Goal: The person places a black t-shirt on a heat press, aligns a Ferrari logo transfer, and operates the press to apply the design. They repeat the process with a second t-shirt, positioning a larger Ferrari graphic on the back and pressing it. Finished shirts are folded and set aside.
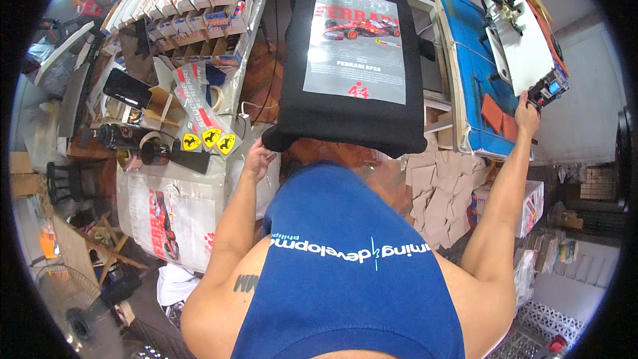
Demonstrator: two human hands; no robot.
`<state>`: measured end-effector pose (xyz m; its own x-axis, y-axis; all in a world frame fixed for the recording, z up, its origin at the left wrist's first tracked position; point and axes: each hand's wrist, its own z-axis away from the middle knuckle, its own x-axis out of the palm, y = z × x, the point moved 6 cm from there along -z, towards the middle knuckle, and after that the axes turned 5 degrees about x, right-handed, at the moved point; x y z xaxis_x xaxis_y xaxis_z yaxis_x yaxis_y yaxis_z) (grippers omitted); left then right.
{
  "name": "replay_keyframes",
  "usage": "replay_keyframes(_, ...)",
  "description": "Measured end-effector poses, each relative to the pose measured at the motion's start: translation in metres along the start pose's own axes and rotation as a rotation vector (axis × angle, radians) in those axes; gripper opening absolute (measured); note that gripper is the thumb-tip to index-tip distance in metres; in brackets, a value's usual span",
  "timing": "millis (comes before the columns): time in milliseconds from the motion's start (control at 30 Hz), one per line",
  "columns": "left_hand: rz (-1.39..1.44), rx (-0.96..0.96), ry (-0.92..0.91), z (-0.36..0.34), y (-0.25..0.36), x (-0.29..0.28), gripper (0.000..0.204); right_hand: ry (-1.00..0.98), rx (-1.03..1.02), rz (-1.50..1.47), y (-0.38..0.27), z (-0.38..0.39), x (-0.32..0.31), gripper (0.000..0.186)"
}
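A black shirt (352,123) is stretched over a flat board in front of me. On it lies a glossy print sheet (355,70) with a red racing car and lettering. My left hand (256,159) pinches the cloth at the near left corner of the shirt. My right hand (527,118) reaches far out to the right, its fingers closed at the near edge of a white machine panel (528,60), beside a small black control box (549,88) with a lit display. What exactly those fingers grip is partly hidden.
A blue-topped table (468,66) with reddish-brown pieces stands at the right. Brown paper sheets (432,193) lie below it. On the left, a plastic-covered table (133,189) bears cut prints (199,106), a phone (126,88) and tape rolls. Stacked cardboard boxes (193,0) rise behind.
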<state>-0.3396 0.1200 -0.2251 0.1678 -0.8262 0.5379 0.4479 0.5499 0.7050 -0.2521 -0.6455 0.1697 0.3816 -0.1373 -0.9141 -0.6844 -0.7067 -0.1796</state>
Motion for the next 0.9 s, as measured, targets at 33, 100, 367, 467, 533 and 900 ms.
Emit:
replay_keyframes(33,0.081,-0.031,-0.039,0.003,0.006,0.007,0.058,-0.031,0.046,0.023,0.002,0.005,-0.001,0.078)
replay_keyframes(100,0.049,-0.035,0.015,0.013,0.016,0.013,0.043,0.241,-0.286,-0.03,-0.024,0.043,-0.021,0.048)
replay_keyframes(367,-0.244,0.082,0.25,0.081,0.065,0.006,0.019,-0.269,-0.092,-0.723,-0.039,0.326,0.144,0.037)
replay_keyframes(467,-0.668,0.093,0.32,0.094,0.11,0.016,0.021,-0.862,0.411,-1.001,-0.016,0.341,0.205,0.039)
replay_keyframes(533,-0.72,0.193,0.344,0.096,0.141,0.042,0.021,-1.067,0.444,-1.162,-0.012,0.325,0.189,0.034)
replay_keyframes(900,0.792,0.955,-0.193,0.24,0.145,0.165,0.031,-0.972,-0.388,-1.93,-0.257,0.083,-0.122,0.029)
